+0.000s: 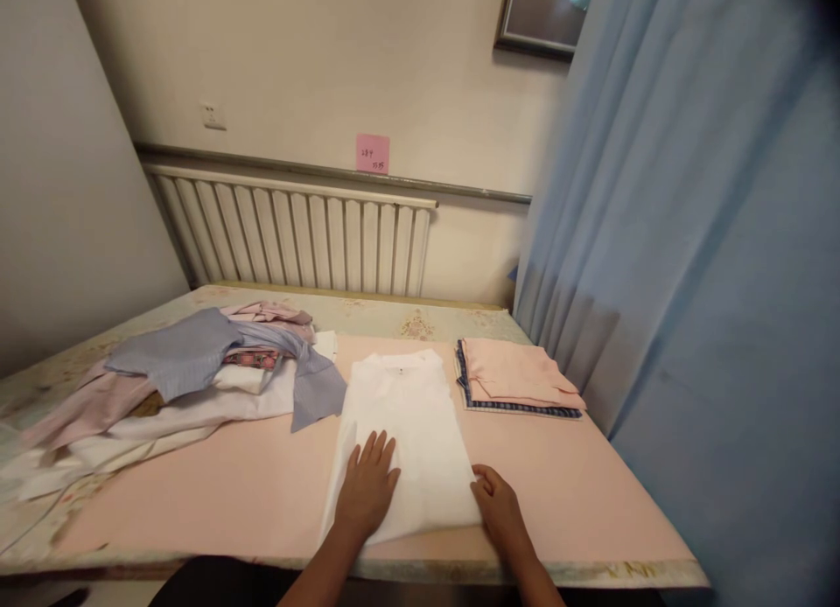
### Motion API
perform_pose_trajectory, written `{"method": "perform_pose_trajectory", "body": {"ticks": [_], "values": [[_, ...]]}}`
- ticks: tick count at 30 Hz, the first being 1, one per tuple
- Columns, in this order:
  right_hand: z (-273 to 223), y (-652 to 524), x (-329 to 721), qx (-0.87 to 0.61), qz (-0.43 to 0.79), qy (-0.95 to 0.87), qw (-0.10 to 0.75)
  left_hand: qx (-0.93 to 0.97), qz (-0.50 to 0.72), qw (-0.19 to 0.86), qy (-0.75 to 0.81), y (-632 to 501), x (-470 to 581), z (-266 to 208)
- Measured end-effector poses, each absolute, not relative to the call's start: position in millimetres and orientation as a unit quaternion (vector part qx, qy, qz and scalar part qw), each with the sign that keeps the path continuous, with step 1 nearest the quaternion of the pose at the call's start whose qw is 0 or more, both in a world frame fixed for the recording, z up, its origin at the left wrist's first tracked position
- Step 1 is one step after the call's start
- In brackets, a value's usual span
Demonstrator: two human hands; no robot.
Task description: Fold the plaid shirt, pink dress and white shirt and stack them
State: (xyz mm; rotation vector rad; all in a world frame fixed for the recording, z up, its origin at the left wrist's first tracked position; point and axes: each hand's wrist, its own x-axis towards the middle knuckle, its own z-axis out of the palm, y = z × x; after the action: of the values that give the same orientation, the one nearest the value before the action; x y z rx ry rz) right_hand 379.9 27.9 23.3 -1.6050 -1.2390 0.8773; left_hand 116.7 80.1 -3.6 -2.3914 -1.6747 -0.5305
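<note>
A white shirt (416, 432), its sides folded in, lies flat with the neckline and a small label at the far end. My left hand (368, 484) rests on its lower left part, palm down and fingers spread. At the shirt's lower right edge is my right hand (497, 505), its fingers curled and pinched around the fabric edge. To the right sits a stack of folded garments, with a pink one (518, 373) above a dark plaid one (528, 407).
A loose heap of clothes (177, 362) covers the left side. Pink cloth (262, 476) spreads over a flowered cover (416, 325). A radiator (315, 231) stands against the wall at the back, and a blue curtain (656, 240) hangs on the right.
</note>
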Motion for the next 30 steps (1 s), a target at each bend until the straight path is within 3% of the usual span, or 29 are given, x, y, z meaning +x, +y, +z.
{"method": "perform_pose_trajectory", "body": {"ticks": [30], "values": [[33.3,29.7,371.8,-0.653,0.377,-0.479,0.45,-0.816,-0.192,0.07,-0.541,87.7,113.1,-22.0]]}}
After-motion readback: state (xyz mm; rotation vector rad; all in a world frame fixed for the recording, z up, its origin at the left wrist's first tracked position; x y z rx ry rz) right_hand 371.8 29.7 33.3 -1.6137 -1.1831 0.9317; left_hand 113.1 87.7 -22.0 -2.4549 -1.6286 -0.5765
